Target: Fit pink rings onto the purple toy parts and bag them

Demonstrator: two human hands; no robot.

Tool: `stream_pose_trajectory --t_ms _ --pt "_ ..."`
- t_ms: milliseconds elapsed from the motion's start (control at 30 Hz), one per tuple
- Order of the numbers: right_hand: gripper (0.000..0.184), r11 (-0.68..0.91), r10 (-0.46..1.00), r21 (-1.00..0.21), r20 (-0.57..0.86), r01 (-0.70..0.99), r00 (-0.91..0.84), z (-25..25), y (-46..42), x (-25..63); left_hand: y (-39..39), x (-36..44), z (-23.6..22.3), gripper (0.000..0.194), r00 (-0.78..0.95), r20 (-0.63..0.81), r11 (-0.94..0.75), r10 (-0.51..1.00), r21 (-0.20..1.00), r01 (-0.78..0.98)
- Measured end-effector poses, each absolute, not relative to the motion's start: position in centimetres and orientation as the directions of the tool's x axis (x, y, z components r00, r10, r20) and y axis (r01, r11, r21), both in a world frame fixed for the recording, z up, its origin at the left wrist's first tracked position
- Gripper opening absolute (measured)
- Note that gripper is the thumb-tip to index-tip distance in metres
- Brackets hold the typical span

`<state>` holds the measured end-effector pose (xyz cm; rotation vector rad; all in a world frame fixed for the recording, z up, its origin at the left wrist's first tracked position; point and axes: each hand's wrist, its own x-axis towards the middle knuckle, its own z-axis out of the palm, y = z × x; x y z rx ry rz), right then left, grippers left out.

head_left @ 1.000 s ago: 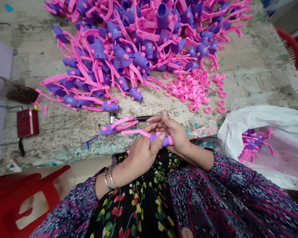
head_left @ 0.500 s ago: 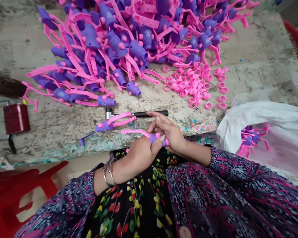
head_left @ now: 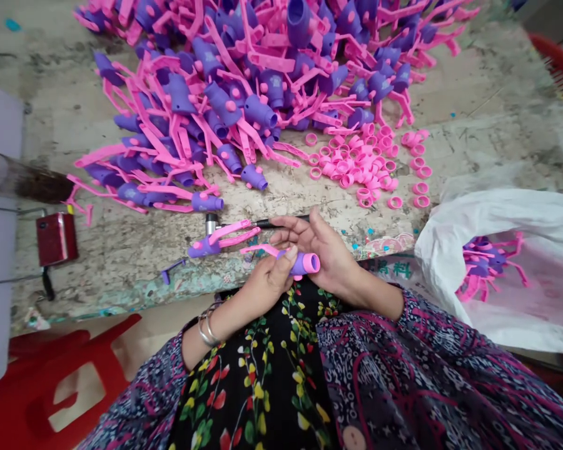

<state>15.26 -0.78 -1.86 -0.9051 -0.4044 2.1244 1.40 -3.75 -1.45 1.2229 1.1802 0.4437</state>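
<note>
Just past the table's front edge, my left hand [head_left: 267, 278] grips a purple plastic tube with pink arms [head_left: 298, 264], its thumb on top. A pink ring [head_left: 314, 263] sits around the tube's open end, which faces right. My right hand [head_left: 331, 253] is open beside that end, palm turned up and fingers stretched out to the left. Whether its palm touches the tube I cannot tell. A similar purple piece with two pink arms [head_left: 204, 247] lies to the left on the table. Behind it is a hammer [head_left: 211, 222], its black handle partly hidden by my right fingers.
A big heap of purple-and-pink pieces [head_left: 225, 103] covers the back of the table. Loose pink rings [head_left: 356, 156] lie right of centre. A white plastic bag [head_left: 443, 234] with more pieces stands right. Left are a dark red box [head_left: 56, 239] and a small purple part [head_left: 172, 270].
The tube has turned so its ringed end shows, no longer covered by my left thumb. My right hand has opened, its thumb lifting away. The view has shifted slightly left.
</note>
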Motion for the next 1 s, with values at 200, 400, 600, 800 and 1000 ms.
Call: stream_pose_trajectory --t_ms 200,400,600,800,1000 --pt "0.066 -0.641 0.767 -0.564 -0.492 -0.521 -0.411 -2.2 -1.0 15.8 -4.0 0.8 -1.3 0.05 0.344 -0.563 0.53 0.751 0.825 0.195" --pt "0.046 -0.617 0.782 -0.59 -0.534 -0.522 -0.321 -3.9 -1.4 16.1 -4.2 1.4 -1.3 0.04 0.35 -0.469 0.429 0.81 0.883 0.192" --pt "0.032 -0.724 0.686 -0.566 -0.653 -0.394 -0.321 -6.7 -0.4 17.2 -4.1 2.0 -1.6 0.062 0.491 -0.445 0.388 0.749 0.895 0.219" --pt "0.024 -0.752 0.655 -0.584 -0.717 -0.306 -0.24 -7.8 0.1 17.5 -4.0 2.0 -1.7 0.05 0.552 -0.337 0.27 0.762 0.941 0.203" --pt "0.024 -0.793 0.595 -0.53 -0.78 -0.302 -0.193 -8.8 0.4 17.7 -3.7 2.2 -1.4 0.03 0.567 -0.268 0.155 0.779 0.958 0.24"
